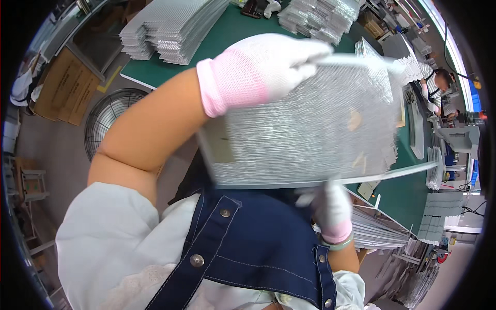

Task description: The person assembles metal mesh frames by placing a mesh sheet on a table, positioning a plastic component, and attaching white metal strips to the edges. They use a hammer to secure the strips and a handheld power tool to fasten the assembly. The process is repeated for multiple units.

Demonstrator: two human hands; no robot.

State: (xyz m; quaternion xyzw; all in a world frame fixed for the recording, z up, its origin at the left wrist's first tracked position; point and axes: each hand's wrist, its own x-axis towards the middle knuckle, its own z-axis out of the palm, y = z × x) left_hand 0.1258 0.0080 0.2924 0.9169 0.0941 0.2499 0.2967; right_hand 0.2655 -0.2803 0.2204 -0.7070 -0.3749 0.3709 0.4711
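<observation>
A silvery mesh filter panel (pixel 299 139) is held up in front of my apron, smeared by motion. A pale, thin frame strip (pixel 289 184) runs along its near edge. My left hand (pixel 274 67), in a white and pink knit glove, reaches across and grips the far edge with closed fingers. Below the near edge, my right hand (pixel 333 209), gloved alike, is closed on the strip; its fingers are blurred and partly hidden. Behind the panel's right end stands a folded mesh sheet (pixel 374 67).
Tall stacks of mesh sheets (pixel 175 31) (pixel 320 18) stand at the back of the green table (pixel 222 39). A floor fan (pixel 111 116) and cardboard boxes (pixel 67 88) are at the left. Long metal strips (pixel 377 230) lie beneath the table. Another person (pixel 436 85) works at far right.
</observation>
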